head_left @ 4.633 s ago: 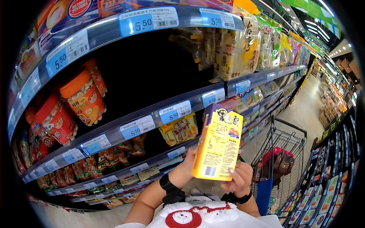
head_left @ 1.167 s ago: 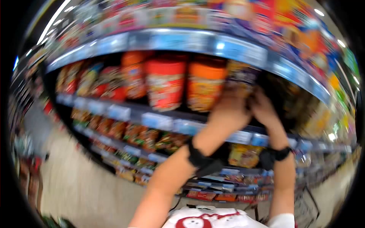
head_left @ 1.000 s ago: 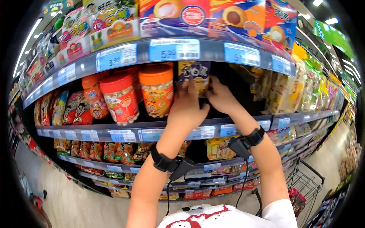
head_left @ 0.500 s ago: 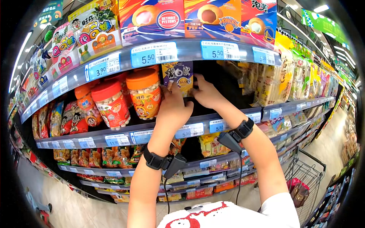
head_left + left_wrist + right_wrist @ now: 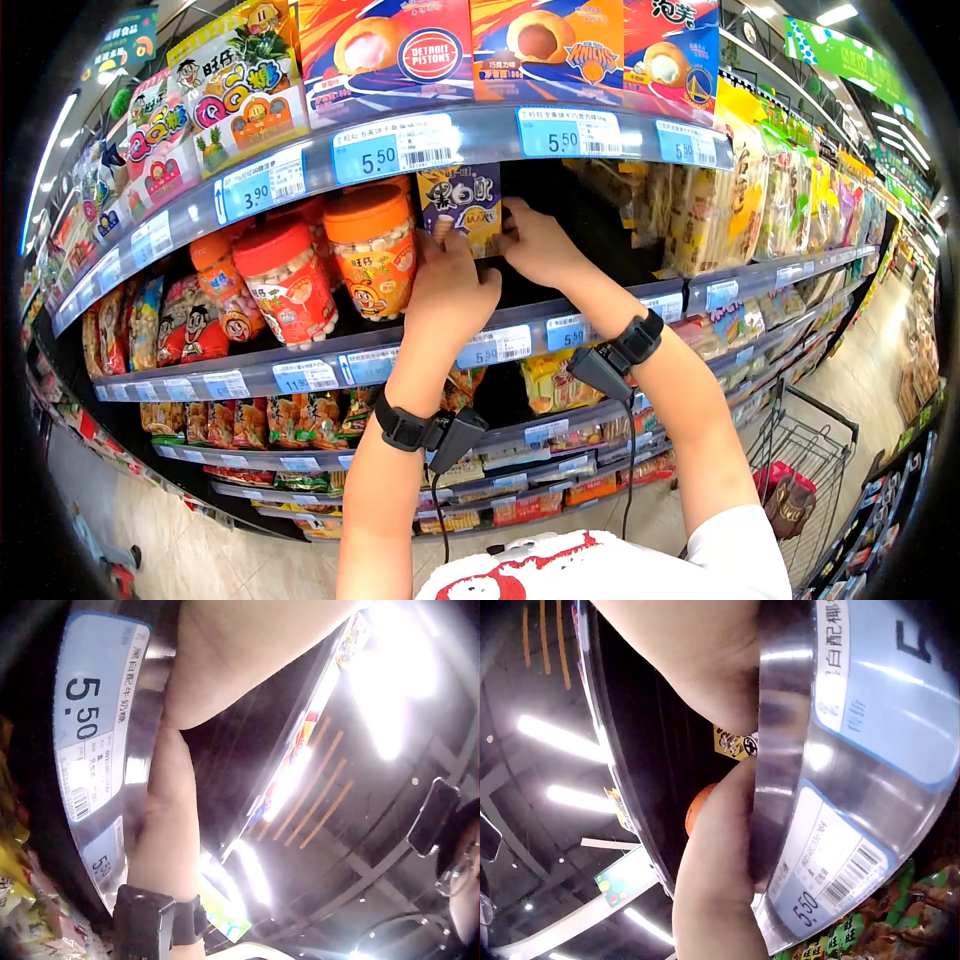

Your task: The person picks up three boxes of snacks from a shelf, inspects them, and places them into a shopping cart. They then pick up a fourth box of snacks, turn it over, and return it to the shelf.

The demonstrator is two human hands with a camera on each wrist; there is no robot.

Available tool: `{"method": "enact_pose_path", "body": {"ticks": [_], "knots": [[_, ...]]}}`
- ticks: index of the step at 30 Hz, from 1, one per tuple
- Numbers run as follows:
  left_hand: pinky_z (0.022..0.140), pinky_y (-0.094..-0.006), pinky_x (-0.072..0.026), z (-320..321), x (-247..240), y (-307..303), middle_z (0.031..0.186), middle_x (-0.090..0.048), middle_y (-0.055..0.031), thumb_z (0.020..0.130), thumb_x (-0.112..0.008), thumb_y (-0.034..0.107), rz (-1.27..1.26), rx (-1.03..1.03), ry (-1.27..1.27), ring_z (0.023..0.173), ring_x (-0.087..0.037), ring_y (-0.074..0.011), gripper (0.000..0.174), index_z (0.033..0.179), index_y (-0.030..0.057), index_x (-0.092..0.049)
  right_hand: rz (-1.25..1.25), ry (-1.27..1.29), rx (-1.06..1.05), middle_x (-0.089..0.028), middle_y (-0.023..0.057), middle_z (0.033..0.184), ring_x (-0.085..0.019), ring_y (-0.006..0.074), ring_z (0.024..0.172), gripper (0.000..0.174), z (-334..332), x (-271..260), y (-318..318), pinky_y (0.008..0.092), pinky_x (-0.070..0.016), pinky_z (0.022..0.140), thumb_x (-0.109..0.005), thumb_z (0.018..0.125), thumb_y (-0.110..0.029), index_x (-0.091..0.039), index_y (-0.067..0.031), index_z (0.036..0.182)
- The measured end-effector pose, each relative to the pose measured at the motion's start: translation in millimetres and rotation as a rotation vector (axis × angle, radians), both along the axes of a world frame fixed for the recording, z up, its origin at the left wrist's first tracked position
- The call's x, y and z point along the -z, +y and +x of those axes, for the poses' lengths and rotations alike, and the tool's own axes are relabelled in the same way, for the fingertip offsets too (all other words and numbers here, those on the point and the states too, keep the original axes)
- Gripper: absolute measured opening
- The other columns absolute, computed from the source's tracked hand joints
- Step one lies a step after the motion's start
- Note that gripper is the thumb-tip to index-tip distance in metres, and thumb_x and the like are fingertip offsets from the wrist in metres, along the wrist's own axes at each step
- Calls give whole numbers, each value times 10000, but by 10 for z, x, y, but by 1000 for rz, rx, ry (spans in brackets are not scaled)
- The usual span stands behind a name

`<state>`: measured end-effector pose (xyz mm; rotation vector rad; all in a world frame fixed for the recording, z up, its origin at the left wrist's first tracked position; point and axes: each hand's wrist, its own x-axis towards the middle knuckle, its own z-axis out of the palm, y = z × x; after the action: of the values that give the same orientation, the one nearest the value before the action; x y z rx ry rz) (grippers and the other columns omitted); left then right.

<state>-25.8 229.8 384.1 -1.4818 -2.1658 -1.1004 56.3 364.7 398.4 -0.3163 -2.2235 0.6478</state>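
Note:
On the middle shelf, a purple-and-yellow snack box [image 5: 462, 200] stands upright beside an orange-lidded jar [image 5: 370, 250]. My left hand [image 5: 450, 295] reaches to its lower left, fingers extended against the front. From the other side my right hand [image 5: 540, 245] touches the box's right edge with its fingertips. The left wrist view has the forearms close over the shelf edge, with the fingers out of sight. A small yellow printed patch [image 5: 731, 742] and part of an orange lid [image 5: 699, 810] peek past the arms in the right wrist view.
A red-lidded jar [image 5: 288, 290] stands farther left. The upper shelf's price rail [image 5: 430, 145] hangs low over the hands; the middle shelf's rail [image 5: 490, 345] runs beneath the wrists. Bagged snacks [image 5: 710, 215] are at right, and a wire cart [image 5: 805, 455] stands in the aisle.
Several seconds ago both hands held the box before the chest, its yellow back showing; now it stands on the shelf, purple front outward. Over the last second the hands stay at it.

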Motion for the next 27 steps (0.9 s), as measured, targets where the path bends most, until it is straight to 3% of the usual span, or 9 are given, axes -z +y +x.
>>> {"method": "enact_pose_path", "body": {"ticks": [3, 6, 9, 12, 18, 24, 27], "knots": [[856, -460, -464, -3, 65, 21, 1103, -502, -258, 767, -616, 169, 173, -17, 153, 999, -538, -426, 599, 1256, -67, -364, 14, 103, 63, -651, 256, 819, -647, 392, 788, 401, 14, -41, -5, 434, -523, 706, -617, 780, -203, -582, 65, 1076], [849, -459, -457, 4, 60, 17, 1083, -507, -247, 760, -618, 150, 200, -12, 198, 1005, -525, -410, 555, 1225, -49, -391, 45, 62, 160, -652, 253, 823, -644, 401, 774, 372, 67, -103, -45, 441, -522, 704, -607, 797, -246, -619, 53, 1018], [857, -510, -450, -2, 62, 22, 1152, -437, -330, 749, -604, 149, 186, 11, 106, 989, -505, -481, 481, 1136, -61, -411, 63, 40, 196, -644, 266, 823, -637, 403, 797, 360, 68, -103, -39, 444, -517, 729, -593, 814, -278, -646, 52, 947], [814, -471, -453, 42, 34, 5, 1053, -518, -262, 764, -612, 145, 147, -43, 112, 949, -545, -420, 418, 1100, -22, -428, 131, -1, 216, -641, 265, 819, -629, 402, 823, 340, 48, -81, -6, 447, -511, 759, -581, 828, -278, -657, 44, 903], [818, -480, -459, 29, 50, 16, 983, -559, -266, 778, -583, 151, 95, -72, 137, 906, -559, -440, 411, 1122, -9, -426, 182, -129, 144, -650, 236, 888, -619, 410, 851, 295, -3, -21, 70, 463, -498, 792, -553, 841, -261, -674, 7, 871], [858, -499, -445, 28, 67, 28, 1000, -588, -278, 796, -529, 182, 68, -75, 230, 959, -567, -425, 376, 1100, -40, -525, 168, -83, 164, -648, 235, 890, -620, 406, 862, 265, -10, 9, 66, 463, -499, 797, -545, 833, -226, -679, 0, 868], [910, -485, -435, 44, 22, 15, 1051, -592, -279, 802, -512, 199, -65, -100, 276, 988, -569, -411, 377, 1087, -42, -563, 288, -68, 188, -655, 217, 849, -635, 371, 806, 238, -21, 51, 80, 417, -514, 744, -562, 825, -207, -684, -21, 908]]}}
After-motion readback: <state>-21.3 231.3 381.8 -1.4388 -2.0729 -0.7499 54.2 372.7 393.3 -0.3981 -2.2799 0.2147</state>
